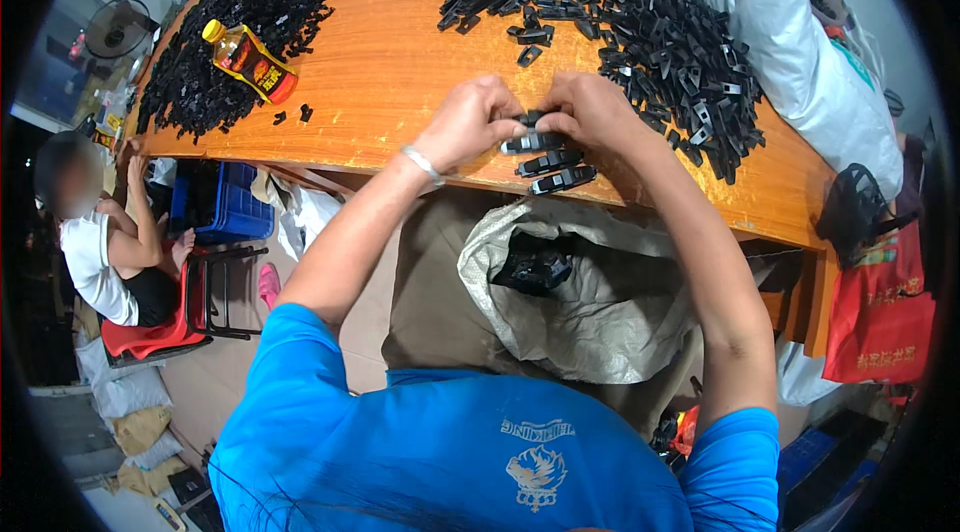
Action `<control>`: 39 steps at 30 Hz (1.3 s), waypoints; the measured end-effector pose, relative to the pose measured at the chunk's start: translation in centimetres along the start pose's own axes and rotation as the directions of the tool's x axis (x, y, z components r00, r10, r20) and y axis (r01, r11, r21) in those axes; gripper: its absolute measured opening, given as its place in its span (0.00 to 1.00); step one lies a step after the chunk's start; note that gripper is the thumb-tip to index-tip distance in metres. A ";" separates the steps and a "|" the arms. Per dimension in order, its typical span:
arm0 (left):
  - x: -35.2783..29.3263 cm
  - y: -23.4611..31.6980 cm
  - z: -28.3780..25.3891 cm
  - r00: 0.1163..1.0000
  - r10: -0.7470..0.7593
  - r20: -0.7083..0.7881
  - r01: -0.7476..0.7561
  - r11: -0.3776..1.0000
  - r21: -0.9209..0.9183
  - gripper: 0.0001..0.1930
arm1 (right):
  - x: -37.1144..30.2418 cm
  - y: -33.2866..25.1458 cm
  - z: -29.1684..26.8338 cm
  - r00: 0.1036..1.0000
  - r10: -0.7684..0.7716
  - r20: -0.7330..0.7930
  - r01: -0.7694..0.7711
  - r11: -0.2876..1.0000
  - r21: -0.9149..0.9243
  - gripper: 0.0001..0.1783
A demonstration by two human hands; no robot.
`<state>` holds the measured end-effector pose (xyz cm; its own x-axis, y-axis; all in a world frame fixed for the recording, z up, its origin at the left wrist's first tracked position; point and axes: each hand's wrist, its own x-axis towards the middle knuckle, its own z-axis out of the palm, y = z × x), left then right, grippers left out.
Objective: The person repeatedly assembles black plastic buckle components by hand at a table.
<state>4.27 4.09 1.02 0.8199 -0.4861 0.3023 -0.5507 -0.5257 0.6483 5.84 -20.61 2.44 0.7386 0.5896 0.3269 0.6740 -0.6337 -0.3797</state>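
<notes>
My left hand (468, 122) and my right hand (592, 112) meet near the table's front edge, fingers pinched from both sides on a small black plastic part (530, 119). The fingertips hide most of it. Just under my hands, a black plastic piece (534, 143) with a pale top lies crosswise. Two similar black pieces (562, 180) follow it toward the edge, in a rough row. Beyond my right hand spreads a big heap of black plastic pieces (680, 52), with a few strays at its near left.
On the wooden table (390, 42), a second heap of small black parts (190, 82) lies far left, with a yellow-capped bottle (255, 62) on it. An open woven sack (600, 332) holding black pieces sits below the edge. A person (110, 242) sits at left; white sacks (800, 62) stand right.
</notes>
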 end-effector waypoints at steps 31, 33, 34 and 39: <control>13.8 -6.2 2.0 0.929 -0.018 -0.370 0.223 0.825 0.519 0.10 | 4.3 3.4 1.6 0.964 0.158 -0.215 -0.234 0.889 -0.393 0.08; 14.2 -6.7 1.7 0.927 -0.026 -0.373 0.243 0.800 0.548 0.10 | 4.8 3.5 2.0 0.968 0.215 -0.130 -0.250 0.868 -0.428 0.08; 14.2 -6.8 1.7 0.925 -0.032 -0.378 0.262 0.775 0.575 0.09 | 4.7 3.6 2.2 0.968 0.215 -0.128 -0.250 0.869 -0.427 0.08; 12.0 -6.4 1.5 0.923 0.008 -0.385 0.227 0.797 0.560 0.08 | 3.6 3.1 1.4 0.984 0.172 -0.054 -0.179 0.902 -0.393 0.09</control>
<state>17.42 0.60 -0.57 0.8126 -0.1835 0.5532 -0.3398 -0.9203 0.1938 10.57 -19.76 1.23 0.8433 0.4437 0.3034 0.4818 -0.8742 -0.0607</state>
